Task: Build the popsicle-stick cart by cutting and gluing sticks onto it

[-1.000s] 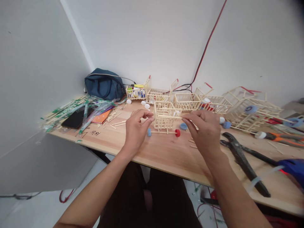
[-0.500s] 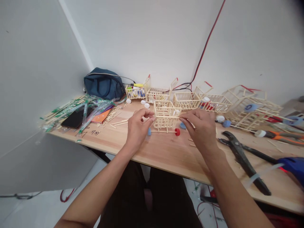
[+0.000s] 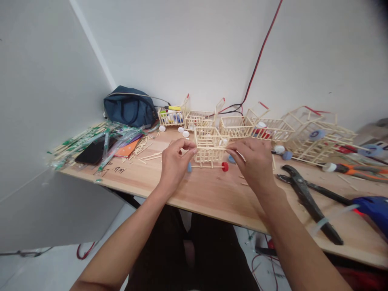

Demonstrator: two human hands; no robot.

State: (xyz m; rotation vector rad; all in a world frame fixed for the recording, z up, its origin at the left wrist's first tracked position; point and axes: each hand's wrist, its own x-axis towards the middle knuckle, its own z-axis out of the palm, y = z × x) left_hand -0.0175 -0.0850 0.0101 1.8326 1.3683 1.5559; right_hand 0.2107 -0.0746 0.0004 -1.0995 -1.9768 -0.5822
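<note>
A small cart of thin wooden sticks (image 3: 209, 155) stands on the wooden table, with a red cap wheel (image 3: 224, 166) at its lower right and a blue one (image 3: 189, 167) at its lower left. My left hand (image 3: 176, 161) pinches the left end of a stick along the cart's upper near edge. At the right end of that same stick, the thumb and forefinger of my right hand (image 3: 252, 159) are pinched together. Another blue cap (image 3: 232, 159) lies partly hidden beside my right fingers.
More stick carts (image 3: 236, 127) line the wall. Black pliers (image 3: 312, 204) and a blue tool (image 3: 371, 210) lie right. On the left are a blue pouch (image 3: 130, 107), a phone (image 3: 92, 152), wrapped sticks (image 3: 80, 141) and loose sticks (image 3: 150, 157). A cable (image 3: 263, 50) runs down the wall.
The whole view has shifted slightly, so the table's objects appear a little further left. Both hands keep their pinch on the stick at the cart.
</note>
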